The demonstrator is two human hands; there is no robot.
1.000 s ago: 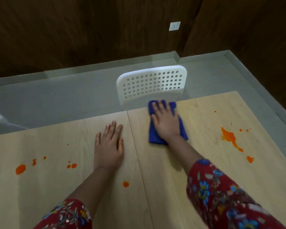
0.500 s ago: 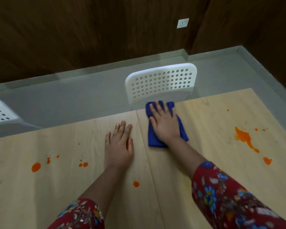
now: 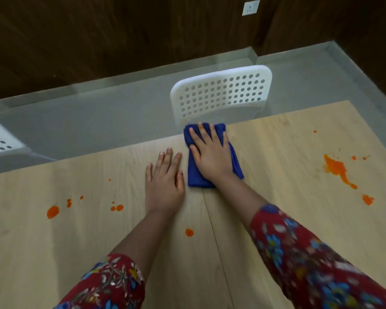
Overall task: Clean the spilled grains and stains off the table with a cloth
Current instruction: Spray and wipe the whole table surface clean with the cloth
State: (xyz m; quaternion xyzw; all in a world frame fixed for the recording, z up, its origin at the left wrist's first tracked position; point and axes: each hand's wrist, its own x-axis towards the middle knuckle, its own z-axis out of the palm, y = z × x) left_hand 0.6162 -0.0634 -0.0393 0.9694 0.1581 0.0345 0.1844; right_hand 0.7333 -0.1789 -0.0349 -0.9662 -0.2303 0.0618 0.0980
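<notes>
A folded blue cloth (image 3: 195,178) lies on the light wooden table (image 3: 288,208) near its far edge. My right hand (image 3: 210,153) presses flat on the cloth with straight fingers. My left hand (image 3: 165,181) rests flat on the bare table just left of the cloth. Orange stains mark the table: a long splash at the right (image 3: 335,168), a blob below it (image 3: 367,200), a spot in front of my left hand (image 3: 189,232), a large spot at the left (image 3: 52,211) and small dots (image 3: 117,207) near it.
A white perforated chair (image 3: 221,92) stands behind the table's far edge, right beyond the cloth. Part of a second white chair (image 3: 0,139) shows at the left. A seam (image 3: 216,237) runs down the tabletop between my arms. Grey floor and dark wooden walls lie beyond.
My right hand and the cloth have slid a little left along the far edge, closer to my left hand. The view has shifted left, bringing the second chair into sight.
</notes>
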